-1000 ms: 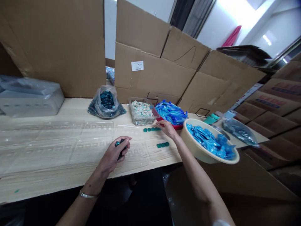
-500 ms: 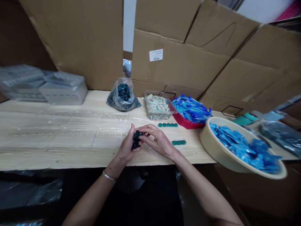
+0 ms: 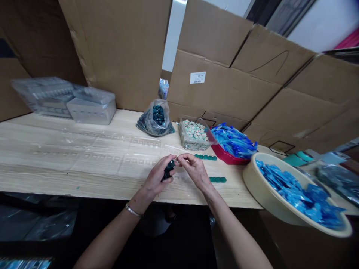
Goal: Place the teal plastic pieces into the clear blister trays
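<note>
- Noted left hand (image 3: 158, 179) closed, palm turned inward, cupping a clump of dark teal pieces (image 3: 168, 170); judged held so as a ready stock beside the other hand.
- Noted right hand (image 3: 193, 170) touching it, fingertips pinched narrow at the clump's top; cannot tell whether one piece is gripped.
- Cannot tell facing or long axis of the clump: small, half hidden.
- Found short row (image 3: 218, 179) just right of the right hand and longer row (image 3: 205, 157) just beyond it, both running left to right.
- Found clear trays (image 3: 112, 160) left of the left hand.
- Logged farther off: clear tub (image 3: 195, 134), red tray (image 3: 232, 140), plastic bag (image 3: 157, 119).
</note>
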`<state>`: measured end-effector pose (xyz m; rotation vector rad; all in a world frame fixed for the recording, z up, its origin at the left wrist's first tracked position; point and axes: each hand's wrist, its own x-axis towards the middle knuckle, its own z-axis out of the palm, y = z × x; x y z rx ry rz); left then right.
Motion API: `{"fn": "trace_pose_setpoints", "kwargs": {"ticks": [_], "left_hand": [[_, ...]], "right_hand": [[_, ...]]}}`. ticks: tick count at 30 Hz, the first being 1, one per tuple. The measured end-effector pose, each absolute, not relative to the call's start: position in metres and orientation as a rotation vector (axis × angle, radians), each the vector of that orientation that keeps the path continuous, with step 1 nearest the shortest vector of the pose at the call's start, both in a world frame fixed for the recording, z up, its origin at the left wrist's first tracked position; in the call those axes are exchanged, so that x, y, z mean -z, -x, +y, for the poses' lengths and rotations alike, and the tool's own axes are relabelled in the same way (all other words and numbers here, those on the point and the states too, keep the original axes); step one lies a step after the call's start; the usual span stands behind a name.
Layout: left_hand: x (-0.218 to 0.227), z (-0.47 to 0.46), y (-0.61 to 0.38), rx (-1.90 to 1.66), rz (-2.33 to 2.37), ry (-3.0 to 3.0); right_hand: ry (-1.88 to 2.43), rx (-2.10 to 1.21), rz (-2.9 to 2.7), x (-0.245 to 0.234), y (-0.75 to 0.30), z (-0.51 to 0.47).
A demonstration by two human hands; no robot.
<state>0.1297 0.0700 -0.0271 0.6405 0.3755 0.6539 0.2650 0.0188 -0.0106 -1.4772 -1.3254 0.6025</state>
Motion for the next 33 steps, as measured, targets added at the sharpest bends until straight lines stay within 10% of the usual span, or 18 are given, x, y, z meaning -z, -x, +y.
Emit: {"fn": "trace_pose_setpoints", "kwargs": {"ticks": [9, 21, 33], "left_hand": [[0.031, 0.067, -0.131, -0.728, 0.409, -0.711], [0.037, 0.076, -0.132, -1.073, 0.674, -1.627], [0.03, 0.076, -0.127, -0.805, 0.653, -1.531]], "right_hand": [[1.385, -0.346, -1.545, 0.009, -0.251, 0.012], [1.255, -0.964, -0.957, 0.013, -0.257, 0.012], [1.437, -0.192, -1.584, 0.004, -0.264, 0.002]]}}
